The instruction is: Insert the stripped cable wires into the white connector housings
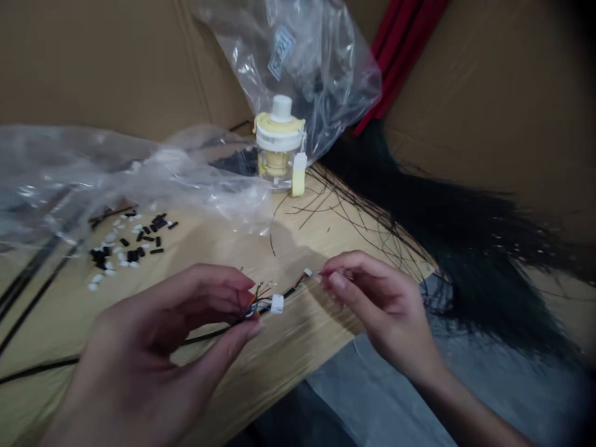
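In the middle of the view my left hand [186, 335] pinches a black cable [205, 336] between thumb and fingertips. Thin coloured wires [263, 298] fan out of the cable's end, and a white connector [277, 303] sits just beyond my fingertips. A second, smaller white connector [308, 272] is on a short dark lead to the right. Close beside it my right hand [372, 304] has thumb and index finger pressed together. What it pinches, if anything, is too small and blurred to make out.
Small black and white pieces [139, 239] lie scattered on the wooden table [223, 248]. Behind stand a clear jar with a yellow and white top [279, 136] and plastic bags [316, 68]. A bundle of dark wires [442, 217] hangs over the right edge.
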`<state>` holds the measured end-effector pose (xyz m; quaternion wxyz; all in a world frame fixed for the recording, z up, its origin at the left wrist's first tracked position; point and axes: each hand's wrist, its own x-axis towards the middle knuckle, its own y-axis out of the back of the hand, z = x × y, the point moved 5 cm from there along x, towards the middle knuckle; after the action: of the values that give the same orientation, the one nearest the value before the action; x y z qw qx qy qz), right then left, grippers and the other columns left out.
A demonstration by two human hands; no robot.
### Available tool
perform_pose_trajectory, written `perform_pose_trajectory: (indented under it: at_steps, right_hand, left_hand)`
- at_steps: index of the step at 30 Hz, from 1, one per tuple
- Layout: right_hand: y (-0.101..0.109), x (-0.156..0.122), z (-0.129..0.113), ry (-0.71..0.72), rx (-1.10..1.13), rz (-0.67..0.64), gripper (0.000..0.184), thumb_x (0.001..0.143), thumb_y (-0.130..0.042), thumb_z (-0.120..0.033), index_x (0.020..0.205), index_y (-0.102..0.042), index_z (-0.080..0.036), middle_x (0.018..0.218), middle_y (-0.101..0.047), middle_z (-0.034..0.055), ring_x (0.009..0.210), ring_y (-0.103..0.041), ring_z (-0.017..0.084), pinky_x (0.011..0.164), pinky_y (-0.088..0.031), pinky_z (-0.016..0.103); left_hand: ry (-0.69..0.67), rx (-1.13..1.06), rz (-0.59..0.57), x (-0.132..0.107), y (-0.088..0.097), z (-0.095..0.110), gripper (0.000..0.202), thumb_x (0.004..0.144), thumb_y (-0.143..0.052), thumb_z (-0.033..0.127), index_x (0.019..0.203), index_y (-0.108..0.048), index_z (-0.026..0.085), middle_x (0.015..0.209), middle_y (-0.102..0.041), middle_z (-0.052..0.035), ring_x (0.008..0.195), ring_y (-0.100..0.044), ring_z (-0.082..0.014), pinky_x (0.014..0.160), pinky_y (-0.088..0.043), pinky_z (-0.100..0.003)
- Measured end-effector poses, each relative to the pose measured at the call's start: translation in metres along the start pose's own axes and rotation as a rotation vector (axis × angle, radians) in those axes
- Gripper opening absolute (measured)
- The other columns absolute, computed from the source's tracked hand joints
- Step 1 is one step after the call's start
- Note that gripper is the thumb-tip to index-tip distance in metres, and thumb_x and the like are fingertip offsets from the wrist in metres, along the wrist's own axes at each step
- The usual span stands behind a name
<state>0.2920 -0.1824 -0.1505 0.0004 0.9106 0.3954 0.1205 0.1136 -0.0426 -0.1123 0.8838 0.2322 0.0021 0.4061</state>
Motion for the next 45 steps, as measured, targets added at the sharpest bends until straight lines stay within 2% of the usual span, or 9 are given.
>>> perform_pose_trajectory:
  at_steps: [3,7,13,17,22,29,33,42,45]
  right_hand:
    - [-0.018,0.008,-0.044,0.256,0.086,-0.121,0.024,0.086,-0.069,-0.01,0.101,-0.073,-0.028,0.089,-0.071,-0.002,0.077,-0.064,0.009,0.068,-0.053,0.018]
    - [-0.043,0.021,-0.103,0.579,0.191,-0.364,0.023,0.083,-0.071,-0.007,0.101,-0.076,-0.02,0.092,-0.073,0.0029,0.083,-0.066,0.012,0.072,-0.055,0.024]
    - [-0.063,0.04,-0.171,0.823,0.146,-0.403,0.018,0.083,-0.074,-0.008,0.093,-0.078,-0.023,0.082,-0.071,-0.0012,0.078,-0.064,0.01,0.072,-0.052,0.024]
    - [-0.078,0.047,-0.202,0.763,0.14,-0.423,0.014,0.078,-0.079,-0.011,0.081,-0.078,-0.024,0.085,-0.066,-0.0018,0.078,-0.061,0.009,0.067,-0.049,0.021]
    - [-0.104,0.049,-0.21,0.549,0.331,-0.548,0.012,0.074,-0.082,-0.012,0.079,-0.077,-0.021,0.073,-0.069,-0.0027,0.067,-0.063,0.006,0.06,-0.05,0.014]
    - [-0.118,0.052,-0.2,0.46,0.471,-0.592,0.015,0.077,-0.081,-0.014,0.088,-0.077,-0.024,0.072,-0.067,-0.0049,0.064,-0.061,0.003,0.059,-0.05,0.008]
    - [-0.121,0.051,-0.201,0.441,0.547,-0.69,0.021,0.085,-0.076,-0.023,0.105,-0.075,-0.027,0.082,-0.065,-0.0032,0.07,-0.064,0.006,0.065,-0.056,0.012]
    - [-0.144,0.046,-0.194,0.324,0.73,-0.805,0.031,0.072,-0.082,-0.006,0.095,-0.075,-0.026,0.076,-0.073,-0.004,0.048,-0.063,0.007,0.047,-0.058,0.017]
    - [-0.145,0.049,-0.194,0.355,0.771,-0.743,0.029,0.072,-0.083,-0.005,0.092,-0.076,-0.025,0.068,-0.074,-0.0051,0.049,-0.065,0.007,0.05,-0.06,0.015]
  left_hand:
    - [0.021,-0.177,-0.039,0.009,0.002,0.021,0.021,0.068,-0.082,0.016,0.083,-0.075,0.029,0.078,-0.079,0.0076,0.069,-0.077,-0.0099,0.067,-0.059,-0.007]
    - [-0.069,-0.335,0.005,0.012,0.02,0.054,0.016,0.07,-0.08,0.012,0.074,-0.069,0.024,0.07,-0.075,0.0075,0.064,-0.073,-0.0065,0.063,-0.057,-0.006]
    - [-0.151,-0.448,0.087,0.0,0.046,0.09,0.018,0.074,-0.082,0.017,0.072,-0.065,0.021,0.069,-0.073,0.0036,0.065,-0.07,-0.0078,0.062,-0.056,-0.009]
    - [-0.202,-0.48,0.159,-0.008,0.062,0.101,0.017,0.077,-0.082,0.024,0.08,-0.065,0.023,0.074,-0.078,0.0021,0.07,-0.076,-0.0105,0.067,-0.058,-0.011]
    - [-0.261,-0.421,0.248,-0.015,0.076,0.102,0.016,0.08,-0.08,0.03,0.086,-0.067,0.024,0.073,-0.076,0.0042,0.07,-0.074,-0.0081,0.068,-0.058,-0.008]
    - [-0.477,-0.271,0.435,-0.022,0.084,0.104,0.012,0.081,-0.076,0.015,0.085,-0.071,0.026,0.075,-0.075,0.0079,0.067,-0.074,-0.0053,0.065,-0.055,-0.003]
    - [-0.424,-0.381,0.402,-0.021,0.087,0.103,0.009,0.085,-0.074,0.017,0.086,-0.069,0.025,0.072,-0.077,0.0062,0.068,-0.076,-0.0073,0.07,-0.058,-0.006]
    - [-0.405,-0.601,0.288,-0.019,0.091,0.102,0.015,0.087,-0.072,0.018,0.078,-0.061,0.023,0.069,-0.076,0.0053,0.063,-0.072,-0.0075,0.065,-0.06,-0.011]
    - [-0.41,-0.636,0.264,-0.018,0.093,0.102,0.017,0.088,-0.072,0.018,0.077,-0.06,0.023,0.069,-0.076,0.0051,0.063,-0.072,-0.0072,0.064,-0.059,-0.011]
